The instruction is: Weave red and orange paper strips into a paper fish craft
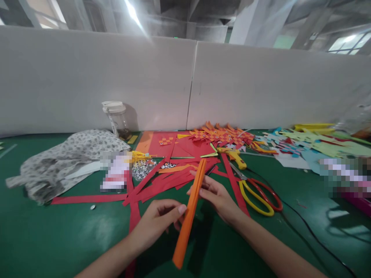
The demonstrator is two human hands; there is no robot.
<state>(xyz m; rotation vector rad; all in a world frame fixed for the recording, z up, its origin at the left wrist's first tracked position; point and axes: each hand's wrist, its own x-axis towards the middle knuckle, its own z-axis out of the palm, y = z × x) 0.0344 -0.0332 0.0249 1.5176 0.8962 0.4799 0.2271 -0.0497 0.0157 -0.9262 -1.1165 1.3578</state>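
Between my hands is a bundle of orange paper strips (190, 216), held tilted above the green table. My left hand (162, 218) pinches its left edge near the middle, thumb on top. Higher up, my right hand (217, 195) grips the right side, its fingers partly behind the paper. Beyond the bundle, red paper strips (162, 181) lie in a loose pile with a few orange ones. Scissors (257, 197) with one yellow and one red handle rest right of my right hand.
A yellow glue gun (233, 155) with a black cord lies behind the scissors. Woven orange-and-red paper pieces (222, 134) are at the back. Left are a patterned cloth (75, 154), a lidded jar (117, 119) and a bag of googly eyes (142, 169). Paper scraps (313, 143) cover the back right.
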